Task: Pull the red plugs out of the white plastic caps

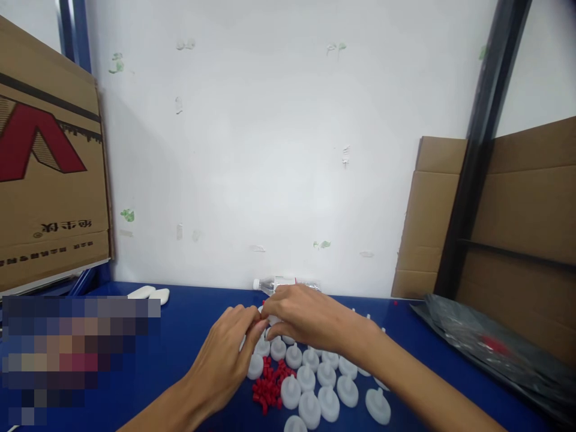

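Observation:
My left hand (227, 354) and my right hand (306, 318) meet above the blue table (180, 336), fingertips pinched together around a small white piece that I can barely see. Below them lie several white round plastic parts (315, 387) with small stems, set close together. A little heap of red pieces (269, 387) lies beside the white parts, just right of my left hand.
A clear plastic bottle (281, 283) lies on its side against the white wall. Cardboard boxes stand at left (49, 168) and right (517, 222). A black plastic bag (486, 348) lies at right. Two white objects (150, 293) rest at the back left.

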Available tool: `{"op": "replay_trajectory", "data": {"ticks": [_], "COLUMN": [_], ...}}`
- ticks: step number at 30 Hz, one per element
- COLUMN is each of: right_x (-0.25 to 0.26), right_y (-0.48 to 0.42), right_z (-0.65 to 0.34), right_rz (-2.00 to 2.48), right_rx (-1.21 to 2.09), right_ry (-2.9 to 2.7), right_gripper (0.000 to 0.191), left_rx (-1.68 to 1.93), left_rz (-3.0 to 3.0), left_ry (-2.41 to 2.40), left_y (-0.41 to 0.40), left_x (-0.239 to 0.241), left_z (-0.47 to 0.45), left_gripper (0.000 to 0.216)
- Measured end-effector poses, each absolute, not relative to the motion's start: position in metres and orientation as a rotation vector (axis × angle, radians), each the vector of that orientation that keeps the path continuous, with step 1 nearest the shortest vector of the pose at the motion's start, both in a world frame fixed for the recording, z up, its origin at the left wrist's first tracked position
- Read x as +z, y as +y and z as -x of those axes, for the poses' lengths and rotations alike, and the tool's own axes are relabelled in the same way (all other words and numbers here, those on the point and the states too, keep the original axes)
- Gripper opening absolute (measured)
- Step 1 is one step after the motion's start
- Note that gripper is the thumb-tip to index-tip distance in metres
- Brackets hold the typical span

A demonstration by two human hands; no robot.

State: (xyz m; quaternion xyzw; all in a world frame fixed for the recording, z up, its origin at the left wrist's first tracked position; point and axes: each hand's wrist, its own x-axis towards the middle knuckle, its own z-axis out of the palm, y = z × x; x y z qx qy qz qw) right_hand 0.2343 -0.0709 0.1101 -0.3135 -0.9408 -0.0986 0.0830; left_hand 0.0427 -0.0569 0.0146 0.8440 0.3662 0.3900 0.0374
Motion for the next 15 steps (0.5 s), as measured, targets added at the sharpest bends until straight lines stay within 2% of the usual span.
{"op": "replay_trajectory", "data": {"ticks": [5, 8, 10, 13, 15], "right_x": [0.110, 0.110, 0.108, 0.100, 0.093], "right_y": [-0.062, -0.047, -0.035, -0.018, -0.009], "right_z": [-0.238, -0.253, -0.266, -0.284, -0.293], "right_rz": [0.927, 1.057, 1.193, 1.371, 1.427], "right_rx": [-0.375, -0.468, -0.489, -0.473, -0.419], "right_ry": [-2.780, -2.681, -2.589, -2.475, -2.474], "right_gripper": [0.006, 0.015, 0.011, 0.021, 0.021], "left_rx": [1.257, 1.282, 1.248, 1.072, 0.944], "left_rz": [-2.354, -2.331, -2.457, -2.683, -2.777], "left_ry": [1.160, 1.135, 1.054, 0.933, 0.874], "left_y": [-0.060, -0.063, -0.065, -0.069, -0.072], "left_x": [0.017, 0.016, 0.015, 0.014, 0.015], "left_z": [-0.045, -0.044, -0.044, -0.045, -0.046], "left_gripper": [0.041, 0.043, 0.038, 0.028, 0.022]}}
